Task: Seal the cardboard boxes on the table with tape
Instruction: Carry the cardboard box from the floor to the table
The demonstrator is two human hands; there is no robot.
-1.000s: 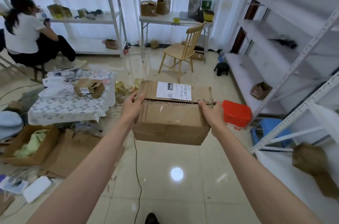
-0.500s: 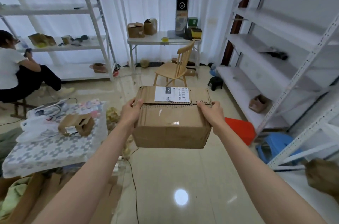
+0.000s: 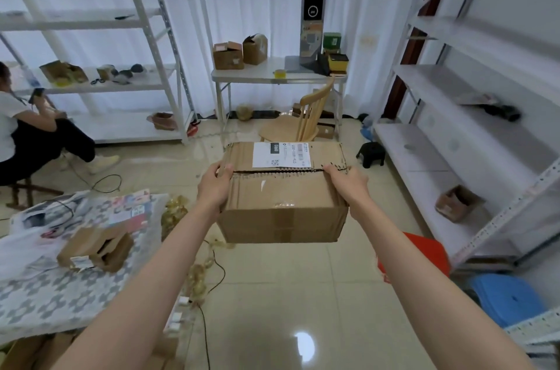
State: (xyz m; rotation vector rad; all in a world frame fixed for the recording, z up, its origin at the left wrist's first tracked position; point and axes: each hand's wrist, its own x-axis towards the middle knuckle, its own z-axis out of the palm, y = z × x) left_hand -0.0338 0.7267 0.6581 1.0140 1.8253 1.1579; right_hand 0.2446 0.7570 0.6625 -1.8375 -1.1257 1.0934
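I carry a brown cardboard box (image 3: pixel 283 203) in the air in front of me, over the tiled floor. A white shipping label sits on its far top flap, and a jagged seam runs across the top. My left hand (image 3: pixel 213 184) grips the box's left side, thumb on the top. My right hand (image 3: pixel 345 184) grips the right side the same way. A smaller cardboard box (image 3: pixel 97 248) lies on its side on the patterned low table (image 3: pixel 60 297) at the lower left. No tape roll is visible.
A white folding table (image 3: pixel 272 76) with two boxes stands ahead, a wooden chair (image 3: pixel 303 121) before it. White shelving (image 3: pixel 472 133) lines the right; a red bin (image 3: pixel 424 257) and blue stool (image 3: pixel 509 297) sit by it. A seated person (image 3: pixel 27 133) is at far left. Cables cross the floor.
I have walked forward with the box held in both hands; the view has risen, and the chair, the far table and the right shelving are nearer. The low table has slid to the lower left.
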